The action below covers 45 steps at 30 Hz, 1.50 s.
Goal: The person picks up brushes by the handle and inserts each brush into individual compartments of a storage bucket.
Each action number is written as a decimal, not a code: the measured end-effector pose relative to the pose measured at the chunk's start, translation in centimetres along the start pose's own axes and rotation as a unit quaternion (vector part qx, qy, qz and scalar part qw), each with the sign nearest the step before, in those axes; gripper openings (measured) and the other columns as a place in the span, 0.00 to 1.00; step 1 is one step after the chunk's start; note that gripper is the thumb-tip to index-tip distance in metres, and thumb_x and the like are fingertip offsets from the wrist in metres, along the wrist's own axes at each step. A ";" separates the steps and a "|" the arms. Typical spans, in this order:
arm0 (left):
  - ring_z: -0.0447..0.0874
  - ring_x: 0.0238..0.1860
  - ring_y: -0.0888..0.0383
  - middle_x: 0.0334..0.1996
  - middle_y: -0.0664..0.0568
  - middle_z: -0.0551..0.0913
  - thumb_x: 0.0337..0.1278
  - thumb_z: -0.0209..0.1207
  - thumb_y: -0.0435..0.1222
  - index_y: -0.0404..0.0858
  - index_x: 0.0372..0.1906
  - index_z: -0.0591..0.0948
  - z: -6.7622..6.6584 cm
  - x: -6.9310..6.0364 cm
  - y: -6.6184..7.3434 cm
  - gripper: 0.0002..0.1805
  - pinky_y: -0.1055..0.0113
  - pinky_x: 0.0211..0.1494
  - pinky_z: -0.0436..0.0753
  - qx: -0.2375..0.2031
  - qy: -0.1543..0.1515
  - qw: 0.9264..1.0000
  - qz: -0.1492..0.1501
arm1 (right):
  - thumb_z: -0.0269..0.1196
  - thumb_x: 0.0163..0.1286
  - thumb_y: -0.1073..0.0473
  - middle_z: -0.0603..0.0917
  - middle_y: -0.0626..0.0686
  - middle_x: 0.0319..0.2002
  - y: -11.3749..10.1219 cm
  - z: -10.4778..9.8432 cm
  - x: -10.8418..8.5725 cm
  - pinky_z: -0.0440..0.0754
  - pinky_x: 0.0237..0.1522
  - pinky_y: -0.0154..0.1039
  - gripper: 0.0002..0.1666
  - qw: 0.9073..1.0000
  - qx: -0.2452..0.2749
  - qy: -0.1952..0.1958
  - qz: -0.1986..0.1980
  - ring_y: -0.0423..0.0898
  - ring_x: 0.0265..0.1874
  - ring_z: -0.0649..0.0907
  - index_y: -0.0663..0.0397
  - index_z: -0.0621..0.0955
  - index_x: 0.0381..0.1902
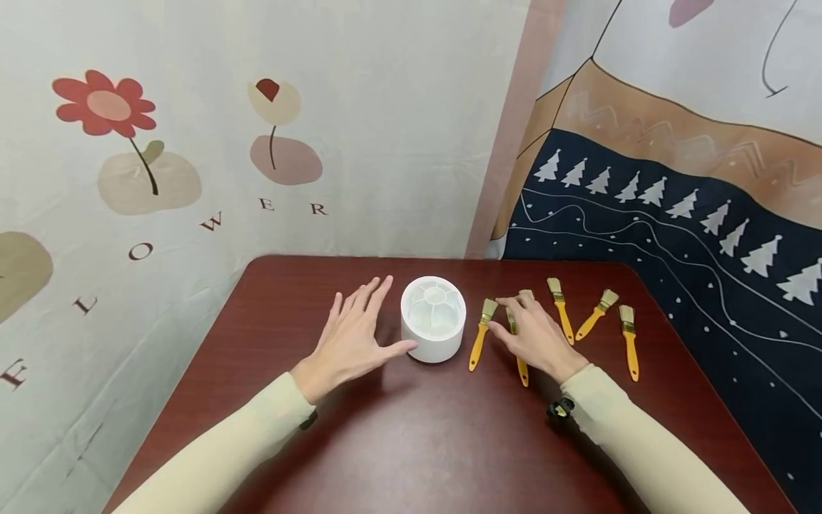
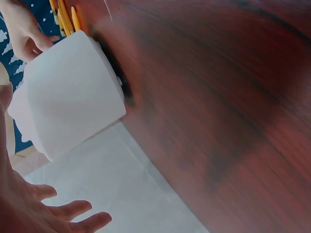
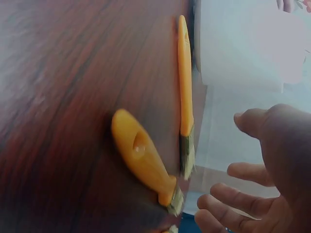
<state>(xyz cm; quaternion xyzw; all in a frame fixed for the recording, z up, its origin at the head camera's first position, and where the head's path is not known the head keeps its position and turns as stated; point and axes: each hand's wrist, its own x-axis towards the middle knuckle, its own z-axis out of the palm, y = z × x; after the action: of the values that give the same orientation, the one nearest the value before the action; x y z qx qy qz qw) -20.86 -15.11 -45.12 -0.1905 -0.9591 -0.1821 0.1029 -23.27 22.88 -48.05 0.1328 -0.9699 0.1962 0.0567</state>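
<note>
A round white organizer [image 1: 434,348] with inner compartments stands upright near the back middle of the table. Beside it on the left is my left hand [image 1: 352,335], fingers spread and thumb close to its wall; whether the thumb touches cannot be told. My right hand [image 1: 536,335] hovers over the brushes with its fingers extended and nothing held. A paintbrush [image 1: 478,344] with a yellow handle lies between the organizer and that hand. Partly hidden beneath the hand lies another paintbrush [image 1: 523,373]; the right wrist view shows a yellow brush handle [image 3: 138,150] close up.
Further right lie more yellow-handled brushes, among them one paintbrush [image 1: 561,314], a slanted paintbrush [image 1: 597,314] and a paintbrush [image 1: 630,346] nearest the right edge. The dark red table [image 1: 437,435] meets a printed curtain [image 1: 398,143] at the back.
</note>
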 end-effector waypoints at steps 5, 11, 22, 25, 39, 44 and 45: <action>0.65 0.94 0.42 0.93 0.44 0.65 0.58 0.72 0.79 0.52 0.99 0.51 0.7 0.8 1.0 0.74 0.26 0.94 0.61 -0.012 -0.001 1.000 0.014 | 0.75 0.82 0.41 0.86 0.64 0.62 -0.4 0.6 1.0 0.96 0.55 0.60 0.38 1.000 0.010 -0.003 0.015 0.56 0.49 0.86 0.58 0.83 0.78; 0.72 0.89 0.39 0.93 0.45 0.67 0.56 0.75 0.78 0.49 0.98 0.52 1.4 1.3 2.0 0.75 0.31 0.89 0.72 -0.024 0.001 0.999 0.024 | 0.78 0.80 0.42 0.89 0.64 0.56 -0.8 1.1 1.5 0.97 0.53 0.56 0.34 0.999 0.023 -0.007 0.027 0.56 0.46 0.88 0.63 0.87 0.69; 0.85 0.74 0.39 0.88 0.46 0.72 0.56 0.80 0.72 0.46 0.97 0.55 2.1 2.3 3.3 0.74 0.37 0.69 0.90 -0.056 0.011 0.998 0.035 | 0.80 0.78 0.43 0.89 0.59 0.41 -1.3 1.6 2.7 0.92 0.39 0.44 0.28 0.997 0.036 -0.019 0.064 0.51 0.37 0.85 0.64 0.87 0.53; 0.85 0.72 0.39 0.85 0.44 0.75 0.57 0.80 0.70 0.43 0.96 0.56 2.3 2.5 3.4 0.73 0.38 0.68 0.90 -0.057 0.004 0.998 0.034 | 0.81 0.76 0.41 0.91 0.60 0.41 -1.3 1.9 3.0 0.93 0.41 0.46 0.30 0.996 0.039 -0.022 0.077 0.52 0.37 0.87 0.64 0.88 0.51; 0.89 0.69 0.40 0.86 0.44 0.75 0.59 0.80 0.68 0.44 0.96 0.57 2.5 2.5 3.6 0.71 0.41 0.66 0.92 -0.068 -0.009 0.997 0.022 | 0.84 0.72 0.49 0.96 0.63 0.40 -1.9 2.3 4.0 0.94 0.44 0.49 0.24 0.994 0.054 -0.012 0.099 0.56 0.40 0.90 0.67 0.95 0.46; 0.89 0.70 0.39 0.87 0.44 0.74 0.59 0.81 0.68 0.44 0.97 0.56 2.5 2.6 3.6 0.71 0.41 0.67 0.92 -0.072 -0.017 0.997 0.017 | 0.82 0.73 0.53 0.97 0.67 0.52 -2.0 2.5 4.5 0.97 0.49 0.52 0.24 0.992 0.068 -0.016 0.103 0.59 0.46 0.94 0.70 0.94 0.56; 0.89 0.71 0.39 0.87 0.44 0.73 0.59 0.80 0.68 0.45 0.97 0.56 2.5 2.7 3.6 0.71 0.41 0.67 0.92 -0.072 -0.018 0.997 0.017 | 0.82 0.73 0.54 0.97 0.67 0.52 -1.9 2.5 4.5 0.97 0.46 0.50 0.25 0.992 0.073 -0.017 0.104 0.58 0.44 0.94 0.70 0.94 0.56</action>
<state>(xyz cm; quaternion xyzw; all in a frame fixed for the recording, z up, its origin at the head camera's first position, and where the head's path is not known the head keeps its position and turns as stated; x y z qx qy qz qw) -22.13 -10.16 -45.57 -0.2165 -0.9420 -0.2452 0.0750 -27.18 19.13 -48.87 0.0379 -0.9624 0.2688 0.0094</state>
